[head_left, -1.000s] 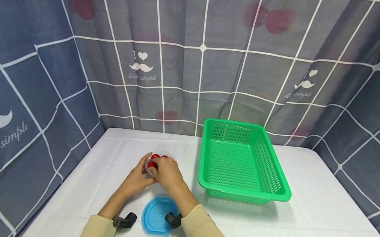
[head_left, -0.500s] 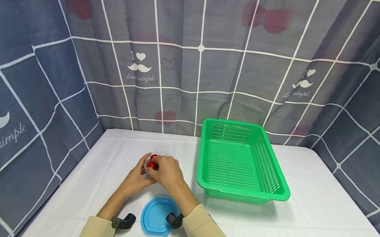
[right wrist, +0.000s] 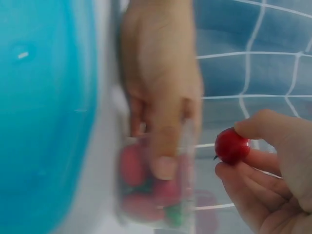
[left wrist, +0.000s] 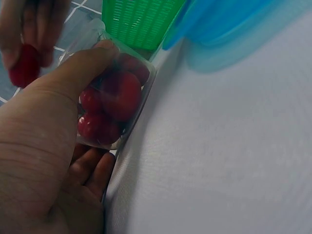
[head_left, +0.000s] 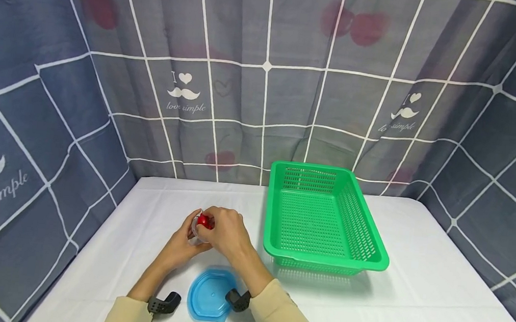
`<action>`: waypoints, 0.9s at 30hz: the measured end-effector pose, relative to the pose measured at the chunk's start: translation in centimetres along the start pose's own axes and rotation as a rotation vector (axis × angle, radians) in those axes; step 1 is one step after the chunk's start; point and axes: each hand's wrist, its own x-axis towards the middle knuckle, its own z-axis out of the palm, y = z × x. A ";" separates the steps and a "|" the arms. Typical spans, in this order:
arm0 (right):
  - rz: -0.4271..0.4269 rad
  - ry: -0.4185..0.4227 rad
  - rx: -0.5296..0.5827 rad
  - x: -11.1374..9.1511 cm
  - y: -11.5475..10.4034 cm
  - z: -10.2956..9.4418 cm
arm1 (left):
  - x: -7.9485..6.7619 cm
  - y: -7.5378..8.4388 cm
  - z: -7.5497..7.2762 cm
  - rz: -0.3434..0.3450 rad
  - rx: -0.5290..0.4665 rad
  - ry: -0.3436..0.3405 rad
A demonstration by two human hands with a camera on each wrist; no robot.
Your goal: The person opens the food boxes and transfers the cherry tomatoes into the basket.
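A clear plastic tub (left wrist: 130,54) with several red fruits (left wrist: 122,95) in it stands at the table's left middle. My left hand (head_left: 180,246) grips it, thumb over the near side and fingers around the other. Above the tub, my right hand (head_left: 226,232) pinches a small, round, glossy red fruit (right wrist: 232,146), like a cherry with a short dark stem tip, between thumb and fingertips. In the left wrist view this fruit is apart from the tub. Green bits show among the fruits in the right wrist view. In the head view the right hand hides much of the tub.
A blue lid (head_left: 211,296) lies on the white tablecloth (head_left: 411,307) below the hands, partly beneath the right wrist's black camera mount (head_left: 238,300). To their right stands a green perforated basket (head_left: 325,261). A grey checked curtain (head_left: 245,93) encloses the table's back and sides.
My right hand has drawn one red fruit up from the tub, where its fingers were among the fruits before. The left hand keeps its hold on the tub. The head view has shifted slightly.
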 end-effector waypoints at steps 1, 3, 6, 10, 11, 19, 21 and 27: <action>-0.003 0.010 0.003 0.1 -0.1 -0.4 | 0.0 0.0 0.0 0.006 -0.010 -0.001; -0.010 0.027 0.003 0.2 -0.4 -1.0 | 0.1 0.0 0.0 0.010 -0.024 0.001; -0.023 0.049 0.015 0.5 -0.7 -2.0 | 0.1 0.1 0.0 0.006 -0.028 0.003; -0.031 0.077 0.052 0.6 -0.8 -3.1 | 0.1 0.3 0.0 -0.017 -0.018 0.002; -0.030 0.084 0.059 0.6 -0.8 -3.3 | 0.1 0.3 0.0 -0.020 -0.015 0.002; -0.014 0.136 0.160 0.7 -0.4 -5.5 | 0.3 0.3 0.1 -0.055 0.027 0.006; -0.009 0.162 0.178 0.6 -0.1 -6.1 | 0.3 0.2 0.2 -0.055 0.029 0.007; 0.007 0.228 0.209 0.6 1.1 -7.6 | 0.3 0.0 0.4 -0.057 0.028 0.012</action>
